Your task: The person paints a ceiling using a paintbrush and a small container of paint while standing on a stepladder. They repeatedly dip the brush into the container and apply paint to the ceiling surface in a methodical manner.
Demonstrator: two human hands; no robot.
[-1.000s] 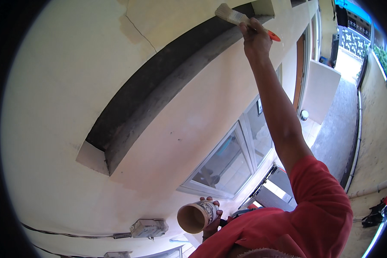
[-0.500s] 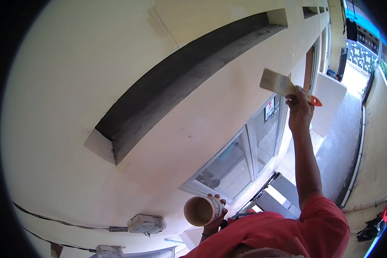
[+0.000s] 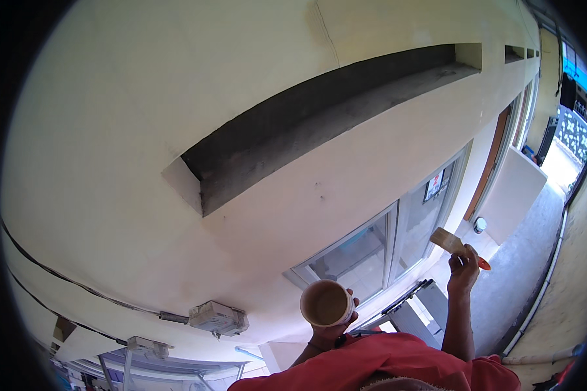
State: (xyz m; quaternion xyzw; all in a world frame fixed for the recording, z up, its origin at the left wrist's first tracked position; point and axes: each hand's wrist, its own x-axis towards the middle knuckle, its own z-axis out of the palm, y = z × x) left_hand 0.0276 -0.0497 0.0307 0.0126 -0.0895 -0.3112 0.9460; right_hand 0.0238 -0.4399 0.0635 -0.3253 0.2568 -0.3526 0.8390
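- The brush (image 3: 449, 242) is in your right hand (image 3: 464, 268). Thumb and fingers grasp the handle close to the head, a grip that probably favours fine control.
- The flat, pale brush head points up and left of that hand; the handle end is orange-red.
- The cup (image 3: 310, 303) is in your left hand (image 3: 331, 334), which grasps it from below and from the right. Its mouth faces the camera, presumably to keep the opening accessible.
- The cup is round with a pale rim and tan interior; whether it contains liquid cannot be told.
- Beyond both hands, the smooth cream wall (image 3: 261, 251) has a long, dark, mottled recess (image 3: 293, 124).
- Beyond and between your hands is a pale-framed glass window (image 3: 359, 257).
- Left of your left hand, a boxy grey fixture (image 3: 219, 317) is mounted.
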